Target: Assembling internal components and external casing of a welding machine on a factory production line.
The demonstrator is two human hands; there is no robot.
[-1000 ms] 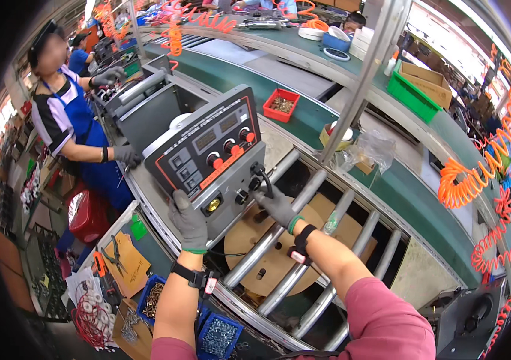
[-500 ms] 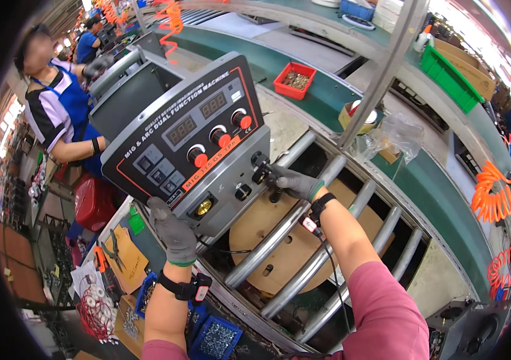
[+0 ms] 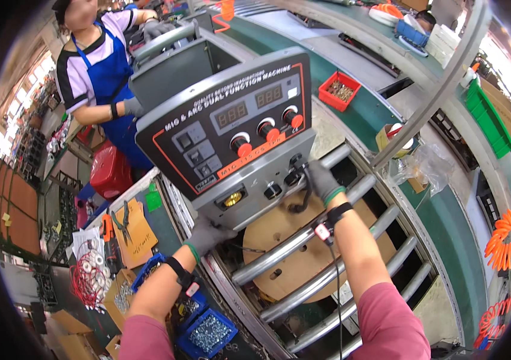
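A grey welding machine (image 3: 231,132) sits tilted on the steel rollers (image 3: 321,240) of a conveyor, its dark front panel facing up at the camera, with two small displays and three red-capped knobs (image 3: 266,129) in a row. The person's left hand (image 3: 207,234), in a grey glove with a green cuff, is pressed up against the lower left corner of the machine's front, fingers curled under the edge. The right hand (image 3: 320,179), gloved the same way, is at the lower right corner of the panel, fingers closed around a black cable (image 3: 303,195) just where it meets a socket there. Both hands are well apart, one at each lower corner. A dark band sits on each wrist, and a thin wire runs down the right forearm.

Under the rollers lies a round brown disc (image 3: 303,252). Lower left, blue bins (image 3: 210,333) hold small metal parts, beside coils of red wire (image 3: 90,279) and orange-handled pliers (image 3: 122,219). Beyond the machine, a red tray (image 3: 339,91) of small parts rests on the green belt (image 3: 387,114). A slanted metal post (image 3: 435,90) crosses on the right, with green crates (image 3: 492,117) and coiled orange hoses (image 3: 507,240) farther right. At upper left, another person in a blue apron (image 3: 108,84) stands with gloved hands on a second grey machine casing (image 3: 171,60).
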